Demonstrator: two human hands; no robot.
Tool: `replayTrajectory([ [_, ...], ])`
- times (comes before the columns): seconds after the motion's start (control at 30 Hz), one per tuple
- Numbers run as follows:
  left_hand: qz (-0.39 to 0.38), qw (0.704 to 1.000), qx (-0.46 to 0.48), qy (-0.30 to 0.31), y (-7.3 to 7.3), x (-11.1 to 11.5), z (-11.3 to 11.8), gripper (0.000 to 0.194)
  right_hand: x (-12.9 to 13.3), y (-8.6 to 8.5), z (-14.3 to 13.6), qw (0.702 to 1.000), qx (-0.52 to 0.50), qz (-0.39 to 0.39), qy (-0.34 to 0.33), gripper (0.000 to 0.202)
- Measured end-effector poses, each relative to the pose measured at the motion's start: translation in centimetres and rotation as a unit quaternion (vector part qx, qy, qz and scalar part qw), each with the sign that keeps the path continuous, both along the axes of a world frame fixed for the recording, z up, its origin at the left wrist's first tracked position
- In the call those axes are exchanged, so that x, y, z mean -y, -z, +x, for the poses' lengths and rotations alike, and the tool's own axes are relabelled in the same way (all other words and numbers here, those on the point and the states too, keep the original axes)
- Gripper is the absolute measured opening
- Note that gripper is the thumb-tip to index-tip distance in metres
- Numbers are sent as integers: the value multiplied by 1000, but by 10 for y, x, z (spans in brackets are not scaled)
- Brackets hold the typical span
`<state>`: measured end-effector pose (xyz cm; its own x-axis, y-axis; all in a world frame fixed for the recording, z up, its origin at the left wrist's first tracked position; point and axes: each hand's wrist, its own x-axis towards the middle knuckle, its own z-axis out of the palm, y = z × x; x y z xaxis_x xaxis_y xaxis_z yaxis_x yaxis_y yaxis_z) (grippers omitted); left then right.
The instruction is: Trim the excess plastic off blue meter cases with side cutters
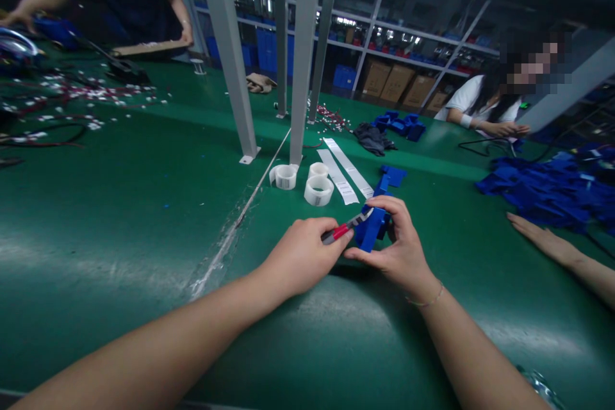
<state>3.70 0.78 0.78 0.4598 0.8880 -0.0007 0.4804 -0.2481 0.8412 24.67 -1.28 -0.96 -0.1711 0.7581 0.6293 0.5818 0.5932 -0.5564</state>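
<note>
My left hand [307, 250] is closed around a pair of pliers [342, 229] with red and grey handles. The jaws touch the upper edge of a blue plastic part [369, 230]. Thumb and fingers of my right hand [401, 250] grip that same part from its right side, a little above the table. Just behind it lies another blue plastic piece [393, 176]. Two white label strips [339, 176] stretch away from the blue part. Rolls of clear-backed labels [318, 191] stand left of the strips. What the plier tips bite on is too small to make out.
Grey metal posts [302, 64] rise from the green table [144, 218]. At right, a co-worker's arm [552, 246] rests near a heap of blue parts [552, 189]. Two people are across the table. Loose wires with white connectors [96, 93] spread at far left.
</note>
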Motion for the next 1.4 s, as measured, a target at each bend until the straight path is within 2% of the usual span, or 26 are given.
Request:
replayTrajectory([
  [0.13, 46, 995, 75, -49, 3, -1, 2, 39, -1, 4, 5, 995, -53, -83, 24, 83],
  [0.23, 110, 991, 62, -43, 7, -2, 2, 28, -6, 6, 19, 982, -88, -149, 69, 77],
  [0.33, 137, 990, 20, -13, 13, -3, 4, 26, -12, 3, 47, 957, -5, -237, 166, 69],
  [0.4, 135, 991, -10, 9, 16, -3, 6, 26, -13, 0, 75, 925, 76, -296, 226, 73],
  [0.47, 132, 990, -35, 25, 19, -4, 7, 26, -10, -2, 109, 884, 148, -302, 325, 77],
  [0.5, 132, 990, -45, 31, 21, -4, 7, 26, -7, -3, 127, 856, 178, -276, 400, 81],
  [0.57, 134, 989, -58, 35, 23, -4, 8, 27, -2, -2, 158, 776, 205, -169, 572, 98],
  [0.6, 135, 988, -61, 35, 24, -4, 8, 27, 0, 0, 170, 745, 185, -119, 630, 104],
  [0.63, 137, 988, -61, 35, 24, -4, 9, 27, 0, 2, 177, 733, 151, -82, 659, 106],
  [0.67, 140, 987, -63, 35, 25, -4, 9, 27, -2, 5, 179, 748, 108, -57, 652, 102],
  [0.7, 144, 987, -64, 36, 25, -3, 9, 26, -6, 9, 176, 785, 69, -46, 614, 93],
  [0.8, 151, 985, -68, 41, 24, -2, 8, 23, -22, 20, 142, 909, 25, -53, 413, 71],
  [0.87, 154, 984, -72, 44, 23, -1, 8, 22, -33, 25, 112, 952, 70, -72, 291, 71],
  [0.93, 160, 983, -72, 45, 22, 0, 8, 22, -39, 28, 90, 957, 164, -119, 208, 84],
  [1.0, 165, 983, -69, 47, 22, 1, 8, 23, -38, 27, 81, 936, 239, -181, 187, 88],
  [1.07, 168, 983, -65, 47, 21, 1, 7, 23, -32, 22, 83, 916, 264, -215, 212, 83],
  [1.17, 169, 982, -66, 46, 21, 0, 8, 23, -20, 13, 96, 903, 256, -195, 285, 77],
  [1.23, 173, 981, -70, 45, 20, -2, 7, 22, -15, 11, 104, 892, 232, -183, 341, 84],
  [1.27, 176, 981, -70, 44, 20, -2, 7, 22, -14, 11, 106, 894, 221, -178, 346, 90],
  [1.3, 180, 980, -70, 42, 19, -1, 7, 22, -14, 12, 107, 903, 209, -177, 332, 98],
  [1.33, 185, 980, -67, 40, 18, 0, 6, 21, -14, 14, 108, 920, 207, -172, 284, 106],
  [1.4, 193, 979, -63, 34, 18, 4, 4, 23, -14, 20, 108, 940, 165, -215, 209, 101],
])
